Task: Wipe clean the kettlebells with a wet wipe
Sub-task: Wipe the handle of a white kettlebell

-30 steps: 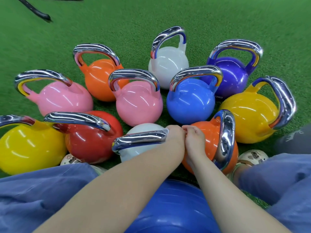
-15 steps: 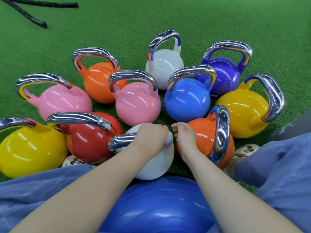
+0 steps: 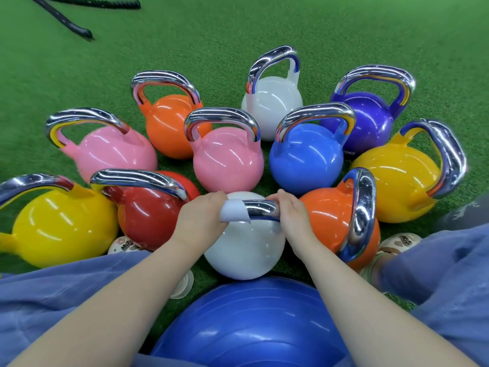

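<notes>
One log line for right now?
phase: wiping | left hand: wet wipe on white kettlebell handle | right hand: steadying handle

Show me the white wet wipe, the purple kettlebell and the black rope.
white wet wipe (image 3: 233,213), head view, its folded middle.
purple kettlebell (image 3: 367,121), head view, round body.
black rope (image 3: 67,21), head view, diagonal strand.

Gym: turf (image 3: 344,27), kettlebells (image 3: 227,160), rope (image 3: 60,17)
</notes>
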Motion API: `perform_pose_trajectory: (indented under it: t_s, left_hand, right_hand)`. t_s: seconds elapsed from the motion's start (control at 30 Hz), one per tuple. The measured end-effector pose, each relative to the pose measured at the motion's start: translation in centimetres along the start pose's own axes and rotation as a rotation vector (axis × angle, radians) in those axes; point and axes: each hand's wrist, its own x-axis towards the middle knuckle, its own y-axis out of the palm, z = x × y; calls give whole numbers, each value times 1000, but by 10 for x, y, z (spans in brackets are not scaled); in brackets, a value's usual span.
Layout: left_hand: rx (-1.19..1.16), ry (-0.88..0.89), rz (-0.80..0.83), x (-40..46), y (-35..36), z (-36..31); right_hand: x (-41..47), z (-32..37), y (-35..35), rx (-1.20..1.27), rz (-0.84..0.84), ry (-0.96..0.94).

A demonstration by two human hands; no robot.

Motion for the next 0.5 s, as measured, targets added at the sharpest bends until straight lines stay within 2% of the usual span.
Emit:
perform_pose_trajectory:
  t_s: [0.13,0.3,0.37,0.43,0.5]
  left_hand:
    - [169,111,24,9,-4,-17]
    - [99,161,-167,7,9,-17]
    - [24,73,-197,2,17,-7]
    - [-77,-134,-208,-5,21,-2]
    - [-267,-391,-154,-8,20,-2]
  right_hand:
    - [1,2,3,-3,56,20]
    - [2,12,4,-27,5,-32]
    - [1,21,4,-110,5,-107]
    - [-1,28,5,-215,16,-212]
    - [-4,33,7,-314,42,-311]
